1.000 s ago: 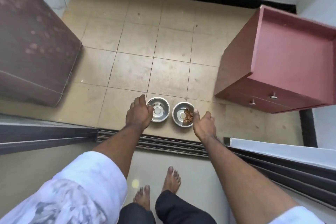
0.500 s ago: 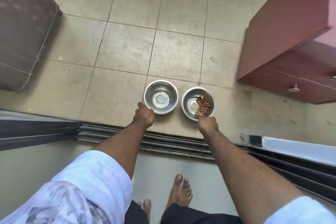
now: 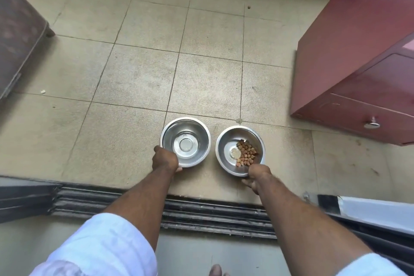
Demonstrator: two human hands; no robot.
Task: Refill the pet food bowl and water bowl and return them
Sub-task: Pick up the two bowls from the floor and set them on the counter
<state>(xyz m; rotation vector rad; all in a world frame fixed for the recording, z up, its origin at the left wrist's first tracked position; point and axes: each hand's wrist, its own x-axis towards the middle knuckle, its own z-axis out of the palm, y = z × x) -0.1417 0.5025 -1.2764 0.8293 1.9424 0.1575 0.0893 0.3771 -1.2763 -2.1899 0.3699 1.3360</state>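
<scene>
Reaching down from the head view, the person grips two steel bowls side by side on the tiled floor (image 3: 139,78), just beyond the sliding-door track (image 3: 201,213) that runs under both forearms. The left hand (image 3: 165,160) is closed on the near-left rim of the water bowl (image 3: 186,141), fingers curled under the edge; the bowl's inside looks shiny and clear, and whether water sits in it cannot be told. The right hand (image 3: 257,176) is closed on the near rim of the food bowl (image 3: 239,150), thumb over the lip. Brown kibble (image 3: 246,153) lies heaped toward the right side of that bowl, just ahead of the right hand, with bare metal showing on its left half. The two bowls stand close together without touching. Well to the right of the right hand stands a red cabinet (image 3: 358,56) with a metal knob (image 3: 371,123). Far to the left of the left hand sits a dark brown piece of furniture (image 3: 18,36). White sleeves cover both upper arms.
</scene>
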